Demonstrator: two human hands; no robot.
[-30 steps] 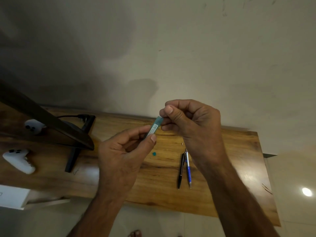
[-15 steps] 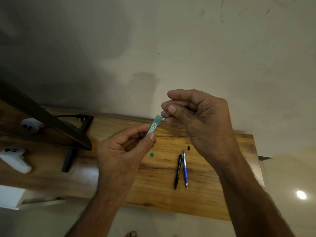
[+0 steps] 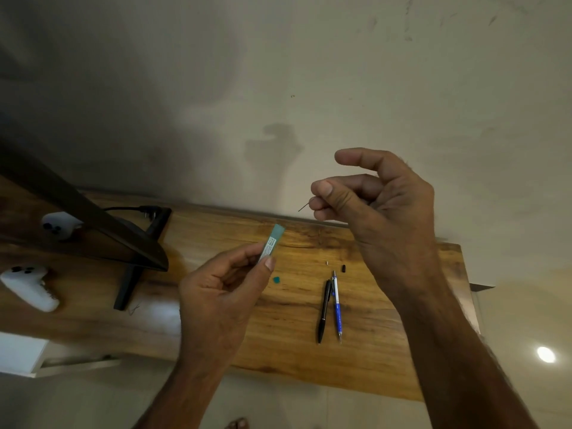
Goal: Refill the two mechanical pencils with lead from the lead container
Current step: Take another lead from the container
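I see the lead container, a slim teal tube with a white label. My left hand pinches its lower end between thumb and fingertips, above the wooden table. Whether any leads are inside, I cannot tell. Its long axis is tilted, the free upper end pointing to about 1 o'clock. A small teal cap lies on the wood at 6 o'clock from the tube.

My right hand, raised at 2 o'clock from the container and clear of it, pinches one thin lead between thumb and a fingertip. The free end pokes out toward 8 o'clock. The index finger arches above and the other fingers are curled.

The black pencil and blue pencil lie side by side on the table at 5 o'clock from the container, running roughly 12 to 6 with their tips toward 6. A small black cap and a tiny pale piece lie just beyond their upper ends.
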